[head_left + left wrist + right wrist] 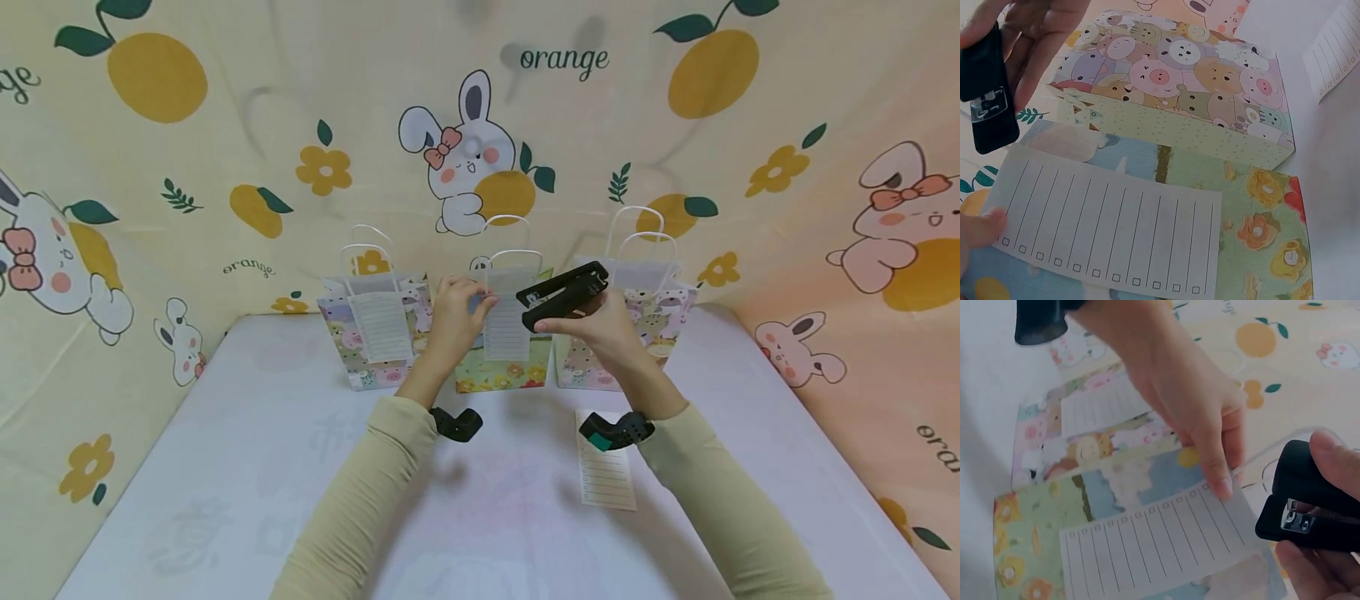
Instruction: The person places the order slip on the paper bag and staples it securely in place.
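Observation:
My left hand (452, 321) pinches the upper corner of a white lined checklist sheet (507, 335) against the middle paper bag (501, 380). The thumb (1217, 472) lies on the sheet and the other fingers go behind the bag's top edge. This bag is blue and green with painted flowers, and its white handles stand up. In my right hand (611, 329) is a black stapler (1300, 506), held between thumb and fingers just right of the sheet. Its jaws stand apart near the bag's top edge, with no paper visibly between them.
An animal-print paper bag (375, 375) bearing another checklist sheet (381, 325) stands on the left. A similar bag (585, 371) stands on the right, partly behind my right hand. One loose checklist sheet (606, 483) lies on the white table (300, 500) below my right wrist.

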The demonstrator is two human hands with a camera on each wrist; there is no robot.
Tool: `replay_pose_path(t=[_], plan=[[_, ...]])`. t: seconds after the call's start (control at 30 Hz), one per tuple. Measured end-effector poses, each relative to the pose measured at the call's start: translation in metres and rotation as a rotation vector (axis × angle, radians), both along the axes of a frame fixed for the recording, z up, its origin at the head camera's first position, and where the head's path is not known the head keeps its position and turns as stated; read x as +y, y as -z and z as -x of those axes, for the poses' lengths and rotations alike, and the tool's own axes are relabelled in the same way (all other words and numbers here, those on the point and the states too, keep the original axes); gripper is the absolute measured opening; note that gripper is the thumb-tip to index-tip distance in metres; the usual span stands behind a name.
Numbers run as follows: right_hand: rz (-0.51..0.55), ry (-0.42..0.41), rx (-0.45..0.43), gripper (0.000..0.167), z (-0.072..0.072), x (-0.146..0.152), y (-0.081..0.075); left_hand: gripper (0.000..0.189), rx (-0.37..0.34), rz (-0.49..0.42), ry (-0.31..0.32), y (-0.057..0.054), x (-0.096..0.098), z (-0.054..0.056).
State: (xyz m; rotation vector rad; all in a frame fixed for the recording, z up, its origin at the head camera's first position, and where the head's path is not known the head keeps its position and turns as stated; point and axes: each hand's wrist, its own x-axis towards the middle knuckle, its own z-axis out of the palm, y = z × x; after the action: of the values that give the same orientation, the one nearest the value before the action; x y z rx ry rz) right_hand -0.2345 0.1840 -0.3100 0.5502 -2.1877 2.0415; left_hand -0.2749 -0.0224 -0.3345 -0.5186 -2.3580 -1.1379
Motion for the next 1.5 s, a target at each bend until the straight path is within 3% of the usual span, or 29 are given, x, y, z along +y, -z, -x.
replay_pose_path(t=[0.33, 0.5, 0.87, 1.27, 1.5], plan=[[-0.273, 0.127, 0.044, 0.059, 0.008, -0.007, -0.01, 0.017, -0.042, -0.009, -0.006, -0.001, 0.0, 0.0], [-0.362, 0.145, 0.053, 0.058, 0.01, -0.01, -0.013, 0.017, -0.042, -0.009, -0.01, -0.001, -0.001, -0.001], [-0.44, 0.119, 0.17, 0.059, 0.012, -0.026, -0.017, 0.017, 0.003, 0.022, -0.003, -0.004, -0.003, -0.003], [-0.544, 0.118, 0.219, 0.059, 0.016, -0.04, -0.018, 0.018, 0.049, 0.045, 0.009, -0.002, -0.009, -0.003], [-0.603, 0.128, 0.193, 0.062, 0.016, -0.041, -0.02, 0.018, 0.041, 0.05, 0.017, -0.002, -0.009, -0.003]])
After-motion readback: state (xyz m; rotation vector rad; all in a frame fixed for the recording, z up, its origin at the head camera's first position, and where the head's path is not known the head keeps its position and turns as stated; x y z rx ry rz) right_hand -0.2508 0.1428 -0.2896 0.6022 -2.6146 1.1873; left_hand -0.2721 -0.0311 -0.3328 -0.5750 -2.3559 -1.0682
